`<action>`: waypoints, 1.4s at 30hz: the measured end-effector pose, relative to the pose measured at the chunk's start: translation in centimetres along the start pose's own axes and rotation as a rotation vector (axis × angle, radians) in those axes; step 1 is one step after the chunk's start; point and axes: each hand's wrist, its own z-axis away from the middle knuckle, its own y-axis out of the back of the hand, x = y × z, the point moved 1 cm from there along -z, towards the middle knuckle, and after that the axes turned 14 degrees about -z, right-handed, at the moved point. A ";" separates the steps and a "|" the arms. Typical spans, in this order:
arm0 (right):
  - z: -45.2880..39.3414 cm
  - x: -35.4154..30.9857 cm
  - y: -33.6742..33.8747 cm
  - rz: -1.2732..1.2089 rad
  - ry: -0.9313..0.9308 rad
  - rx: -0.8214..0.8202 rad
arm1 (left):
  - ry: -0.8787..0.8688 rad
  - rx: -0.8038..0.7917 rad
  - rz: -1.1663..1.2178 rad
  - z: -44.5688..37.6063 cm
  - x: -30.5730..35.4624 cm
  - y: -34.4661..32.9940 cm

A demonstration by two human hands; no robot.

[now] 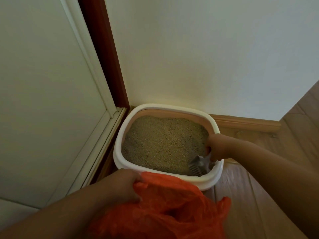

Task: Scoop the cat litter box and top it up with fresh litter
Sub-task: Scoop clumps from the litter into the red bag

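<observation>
Scooping is the step in hand, judged from the tool's position and the waiting bag. Litter box (119, 140): white-rimmed tub standing on the wood floor (269, 187) in the corner, its back edge against the wall (207, 49) and its left side beside the door frame (103, 54). Litter (162, 144): tan granules filling the tub, banked higher toward the back, surface fairly even; no clumps can be made out at this sharpness. Right hand (215, 147): closed around the handle of the grey slotted scoop (198, 165), whose blade sits low in the near right corner, touching the litter. Left hand (124, 185): clenched on the edge of the orange plastic bag (169, 207), held just in front of the near rim. Whether the bag mouth is open cannot be told. Recommendation: drive the blade under the surface and draw it across toward the left wall, lift level, and shake gently so clean granules fall through the slots. Bring the bag mouth up to the rim and hold it spread before tipping, so the carry is short. Risk noted: a tilted scoop would spill over the rim onto the floor.
</observation>
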 end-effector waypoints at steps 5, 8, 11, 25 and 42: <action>-0.6 0.9 -1.7 -0.100 0.030 0.056 | -0.002 -0.002 0.018 0.0 -0.5 -0.3; -1.4 0.9 -4.0 -0.222 0.037 0.085 | 0.000 -0.010 0.026 0.0 -0.5 -0.5; -1.9 -0.1 -6.4 -0.330 0.076 0.084 | 0.000 -0.003 0.042 -0.1 -0.5 -0.4; -1.2 2.6 -0.7 -0.128 0.056 0.050 | -0.008 -0.017 0.051 -0.1 -1.1 -0.8; -3.2 -1.8 -7.7 -0.276 0.146 0.049 | -0.021 0.010 0.038 -0.2 -1.1 -0.6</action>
